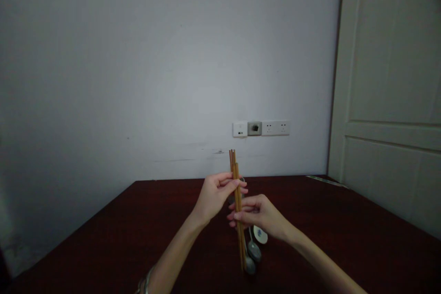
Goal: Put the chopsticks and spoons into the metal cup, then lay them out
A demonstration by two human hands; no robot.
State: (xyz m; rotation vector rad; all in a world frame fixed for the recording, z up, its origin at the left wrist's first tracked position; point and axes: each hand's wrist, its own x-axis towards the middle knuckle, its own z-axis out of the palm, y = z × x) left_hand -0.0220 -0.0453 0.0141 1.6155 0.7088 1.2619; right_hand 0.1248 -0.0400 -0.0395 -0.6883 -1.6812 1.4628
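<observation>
I hold a bundle of wooden chopsticks (234, 161) upright over a dark red table (138, 229). My left hand (215, 197) pinches them near the top with closed fingers. My right hand (257, 216) grips them lower down, fingers wrapped round the sticks. The lower tips reach down near two metal spoons (253, 255) that lie on the table just under my hands. A small white dish with a blue mark (261, 235) sits beside the spoons, partly hidden by my right hand.
A pale wall rises behind the table's far edge, with a row of white sockets and a switch (261, 128). A white door (392, 92) stands at the right, close to the table's right edge.
</observation>
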